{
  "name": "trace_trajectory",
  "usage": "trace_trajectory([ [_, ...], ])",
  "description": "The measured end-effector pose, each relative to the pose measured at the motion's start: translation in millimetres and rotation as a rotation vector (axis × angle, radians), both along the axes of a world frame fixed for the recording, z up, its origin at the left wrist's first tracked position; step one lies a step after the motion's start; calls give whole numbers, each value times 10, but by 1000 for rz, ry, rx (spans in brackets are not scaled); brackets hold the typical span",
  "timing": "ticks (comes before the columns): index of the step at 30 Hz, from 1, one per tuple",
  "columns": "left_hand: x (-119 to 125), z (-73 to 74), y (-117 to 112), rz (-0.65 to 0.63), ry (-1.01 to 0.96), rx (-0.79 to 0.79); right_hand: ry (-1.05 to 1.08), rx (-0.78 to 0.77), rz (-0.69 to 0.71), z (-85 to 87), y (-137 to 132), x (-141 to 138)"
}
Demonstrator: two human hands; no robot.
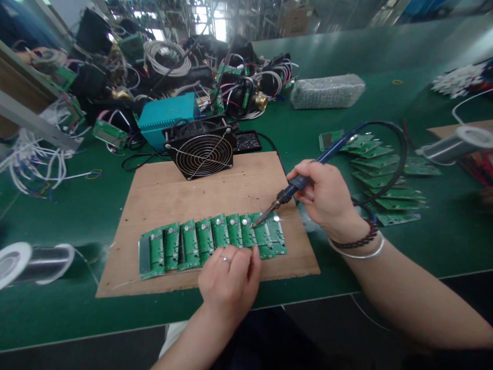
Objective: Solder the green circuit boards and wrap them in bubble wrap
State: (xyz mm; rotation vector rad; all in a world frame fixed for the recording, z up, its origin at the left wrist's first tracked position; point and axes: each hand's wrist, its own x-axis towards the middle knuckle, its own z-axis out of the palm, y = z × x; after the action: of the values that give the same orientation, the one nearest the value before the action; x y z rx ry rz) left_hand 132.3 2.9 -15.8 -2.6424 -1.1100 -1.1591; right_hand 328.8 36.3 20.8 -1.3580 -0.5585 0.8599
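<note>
My right hand (325,192) grips a blue soldering iron (298,182). Its tip points down and left, at or just above a green circuit board (262,236) near the right end of an overlapping row. The row of several circuit boards (188,241) lies on a brown cardboard sheet (173,192). At the row's lower edge rests my left hand (231,280), closed, with its fingers curled against the boards. Whatever the left fingers may hold is hidden beneath them.
A black fan (204,151) stands at the cardboard's back edge, beside a teal box (167,115). Solder spools (50,262) lie left and right. More circuit boards (385,180) fan out under the iron's cable (402,154). Behind are wired assemblies (246,92) and a bubble-wrapped package (327,91).
</note>
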Motion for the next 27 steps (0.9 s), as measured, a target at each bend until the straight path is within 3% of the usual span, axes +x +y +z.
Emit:
trace_trajectory([
  [7, -3, -22, 0, 8, 4, 16, 13, 3, 18, 13, 1, -10],
  [15, -32, -5, -39, -82, -85, 18, 61, 23, -45, 8, 3, 24],
  [27, -12, -9, -6, -33, -39, -6, 61, -27, 10, 11, -2, 1],
])
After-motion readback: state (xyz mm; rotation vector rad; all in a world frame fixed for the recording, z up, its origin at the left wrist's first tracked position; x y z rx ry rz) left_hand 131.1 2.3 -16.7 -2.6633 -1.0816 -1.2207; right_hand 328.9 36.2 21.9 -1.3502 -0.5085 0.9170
